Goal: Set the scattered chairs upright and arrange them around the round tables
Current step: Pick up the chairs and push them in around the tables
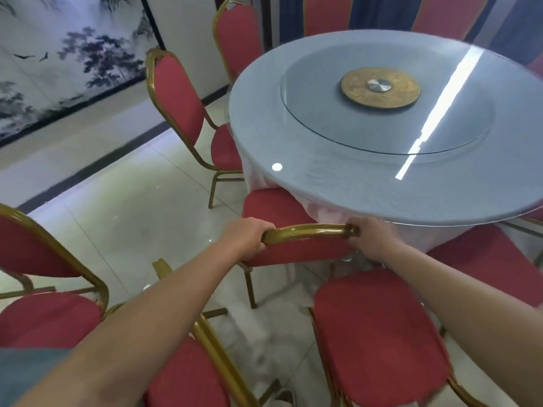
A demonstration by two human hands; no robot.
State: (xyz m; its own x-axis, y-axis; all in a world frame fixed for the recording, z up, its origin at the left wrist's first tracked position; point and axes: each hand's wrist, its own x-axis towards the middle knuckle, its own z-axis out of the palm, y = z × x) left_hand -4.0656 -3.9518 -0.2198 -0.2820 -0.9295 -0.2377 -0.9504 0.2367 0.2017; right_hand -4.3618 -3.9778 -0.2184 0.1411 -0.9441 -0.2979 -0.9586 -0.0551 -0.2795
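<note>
Both hands are wrapped round the gold top rail of a red-cushioned, gold-framed metal chair (296, 251). The left hand (246, 237) is clamped on the rail's left end and the right hand (371, 239) on its right end. The chair stands upright at the near edge of the round glass-topped table (323, 177), with its seat partly under the rim. I'd say it is being settled into its place. The next move, I reckon, is to let go and turn to the matching chairs crowded near right (379, 333) and near left (44, 315), which want spacing round the rim.
</note>
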